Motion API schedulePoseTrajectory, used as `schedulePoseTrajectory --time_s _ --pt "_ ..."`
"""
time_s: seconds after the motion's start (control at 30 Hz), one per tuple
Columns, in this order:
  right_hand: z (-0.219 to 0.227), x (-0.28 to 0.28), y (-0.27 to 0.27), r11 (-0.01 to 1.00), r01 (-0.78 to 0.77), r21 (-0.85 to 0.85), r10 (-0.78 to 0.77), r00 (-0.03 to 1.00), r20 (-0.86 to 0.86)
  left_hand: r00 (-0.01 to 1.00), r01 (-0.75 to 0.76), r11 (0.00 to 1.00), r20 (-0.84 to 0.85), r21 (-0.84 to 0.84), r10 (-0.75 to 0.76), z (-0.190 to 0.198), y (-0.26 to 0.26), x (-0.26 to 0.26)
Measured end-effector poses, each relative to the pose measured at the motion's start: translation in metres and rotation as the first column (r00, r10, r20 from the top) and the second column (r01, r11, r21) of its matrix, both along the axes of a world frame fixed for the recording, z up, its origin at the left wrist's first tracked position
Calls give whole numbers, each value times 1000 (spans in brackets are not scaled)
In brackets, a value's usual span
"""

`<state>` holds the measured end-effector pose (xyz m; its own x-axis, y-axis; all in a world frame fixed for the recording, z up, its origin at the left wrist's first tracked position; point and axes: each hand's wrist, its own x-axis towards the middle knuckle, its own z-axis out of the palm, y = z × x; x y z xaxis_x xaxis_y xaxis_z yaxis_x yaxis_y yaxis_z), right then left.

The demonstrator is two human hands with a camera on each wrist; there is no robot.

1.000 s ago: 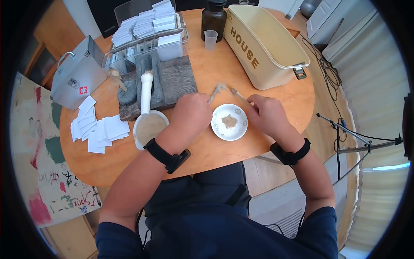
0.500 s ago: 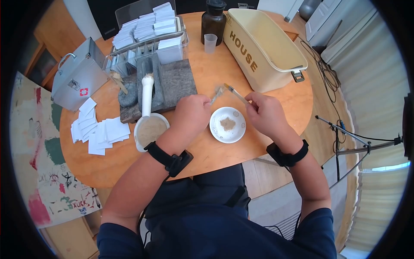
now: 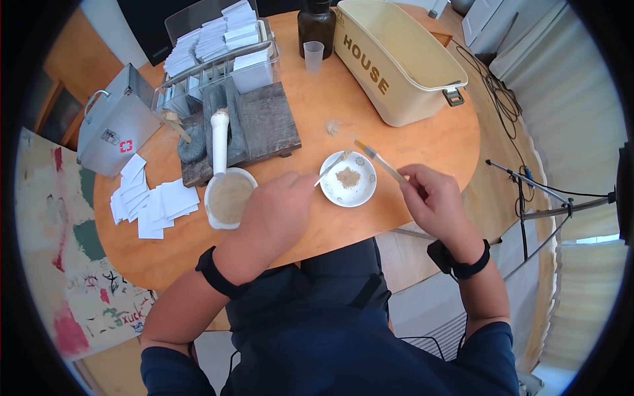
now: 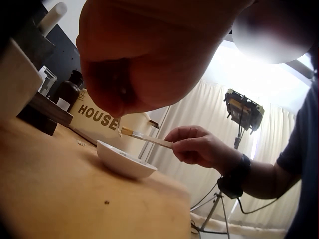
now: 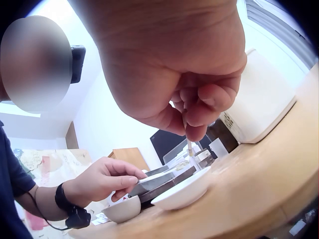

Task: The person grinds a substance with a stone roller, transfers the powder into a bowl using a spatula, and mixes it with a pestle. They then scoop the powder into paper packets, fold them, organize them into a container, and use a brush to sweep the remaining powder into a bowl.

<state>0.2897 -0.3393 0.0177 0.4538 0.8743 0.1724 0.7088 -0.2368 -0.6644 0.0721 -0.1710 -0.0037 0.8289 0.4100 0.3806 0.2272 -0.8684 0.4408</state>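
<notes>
My left hand [image 3: 281, 208] pinches a slim, pale scoop-like tool [image 3: 328, 170], its tip carrying tan powder over the white dish. In my right hand [image 3: 432, 201] is a flat brush [image 3: 383, 162] with a pale handle, its tan bristles pointing up and left, near the dish's far right rim. The shallow dish [image 3: 360, 195] has small printed motifs and a little heap of tan powder [image 3: 348, 177] in it. A small patch of powder [image 3: 332, 127] lies on the table beyond. Beside my left hand stands a white mortar [image 3: 230, 198] with powder, partly covered by that hand.
A white pestle [image 3: 220, 142] rests by a dark wooden board [image 3: 271, 125] with stone tools. Paper packets fill a clear organizer [image 3: 274, 56]; more slips [image 3: 162, 204] lie left, near a metal case [image 3: 119, 119]. Behind are a cream bin [image 3: 396, 99], brown bottle [image 3: 316, 30] and plastic cup [image 3: 314, 56].
Both hands have drawn back from the powder patch on the table. The tool in my left hand now reaches over the dish with powder on its tip, while the brush has moved right and nearer.
</notes>
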Motion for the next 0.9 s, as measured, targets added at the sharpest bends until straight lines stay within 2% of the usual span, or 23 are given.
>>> schedulePoseTrajectory --time_s 0.03,0.07,0.13,0.2,0.3,0.37,0.5,0.67,0.77,0.9 --pt "-5 -2 -7 999 -29 20 28 999 37 996 33 994 -80 103 -25 1 -3 -4" --pt "-9 -3 -13 998 -59 38 56 996 75 996 34 994 -82 101 -26 1 -4 -7" --pt "-17 -6 -24 998 -60 27 59 997 57 986 107 958 -151 267 -69 0 -7 -11" --pt "-24 -6 -29 998 -60 18 59 998 39 985 118 957 -150 265 -81 2 -7 -13" --pt "-32 -7 -34 995 -96 -30 99 987 130 980 145 943 -173 299 -95 2 -8 -16" --pt "-35 -8 -34 999 -38 8 37 998 48 976 152 930 -199 336 -88 1 -8 -18" --pt "-36 -9 -33 999 -37 13 36 996 78 976 153 931 -197 332 -90 1 -9 -20" --pt "-37 -11 -31 995 7 98 -13 998 60 975 146 936 -207 321 -81 1 -8 -23" --pt "-37 -10 -30 995 -47 91 36 993 113 978 140 934 -191 328 -80 1 -9 -23" --pt "-35 -13 -29 995 -34 99 24 994 105 979 141 938 -183 316 -85 1 -8 -24"
